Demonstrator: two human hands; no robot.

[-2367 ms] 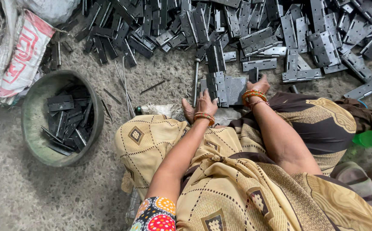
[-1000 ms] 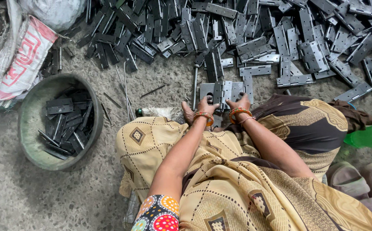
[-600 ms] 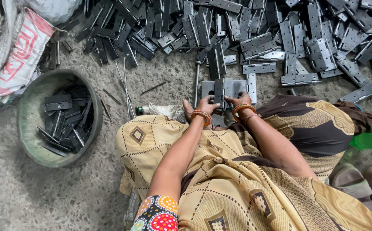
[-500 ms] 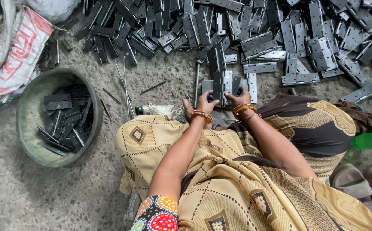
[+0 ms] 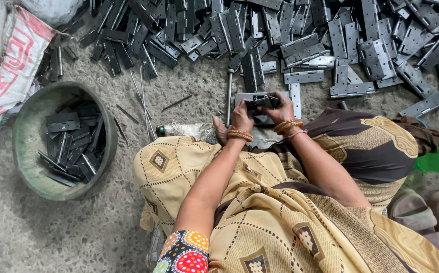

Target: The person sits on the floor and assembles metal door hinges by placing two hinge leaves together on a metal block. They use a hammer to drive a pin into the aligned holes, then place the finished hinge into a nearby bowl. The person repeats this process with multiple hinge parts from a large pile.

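Gripping a dark metal hinge (image 5: 260,103) from both ends, left hand (image 5: 241,117) and right hand (image 5: 282,108) closing fingers around it just above a light flat plate (image 5: 262,96) on the floor, long axis running left-right, wrists bent forward beyond the knees, both equally near.

At the earliest moment the right hand (image 5: 281,107) was stretched out to the loose hinges (image 5: 330,45) heaped on the floor, while the left hand (image 5: 240,115) waited nearer the knees. The right hand then drew back toward the left, bringing a dark hinge (image 5: 260,102) with it. Both hands closed in together over the flat metal plate (image 5: 260,97), and by the last moment they gripped that hinge between them, fingers curled round its two ends.
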